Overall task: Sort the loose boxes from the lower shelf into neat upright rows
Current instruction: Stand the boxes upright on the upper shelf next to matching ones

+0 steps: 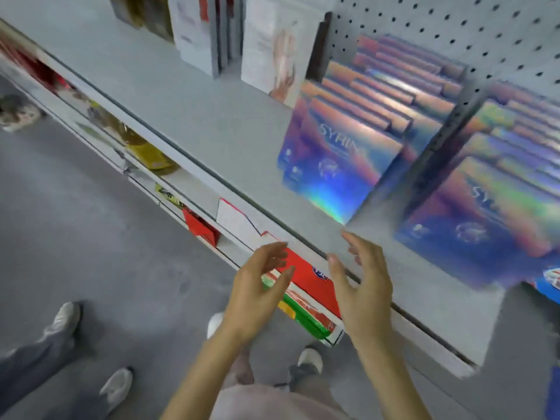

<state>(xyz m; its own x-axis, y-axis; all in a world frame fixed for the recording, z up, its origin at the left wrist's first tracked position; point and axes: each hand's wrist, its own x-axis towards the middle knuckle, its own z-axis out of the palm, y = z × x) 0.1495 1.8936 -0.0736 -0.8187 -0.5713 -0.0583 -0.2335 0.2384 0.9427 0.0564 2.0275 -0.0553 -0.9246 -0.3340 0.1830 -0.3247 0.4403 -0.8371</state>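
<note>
the upper shelf (194,116) held two upright rows of shiny rainbow boxes (342,165), parted by a grey divider (439,153), with white boxes (272,56) standing further left in front of the pegboard back (454,25). on the lower shelf (197,184) the loose boxes lay at odd angles: a red box (309,280) nearest me, a green and white box (309,319) at its near edge, a white box (236,222) tilted just beyond, a small red box (200,227) past that, and yellow packs (151,156) further along, too blurred to read. the front lip (230,190) of the upper shelf ran across above them and hid the back of the lower one. the grey floor (91,222) lay open to my left, apart from another person's pale shoes (63,316). my left hand (257,295) and right hand (360,283) hovered over the red box, palms facing, fingers loosely spread, gripping nothing; i could not tell whether my left fingertips touched it. my right hand overlapped the lip.
</note>
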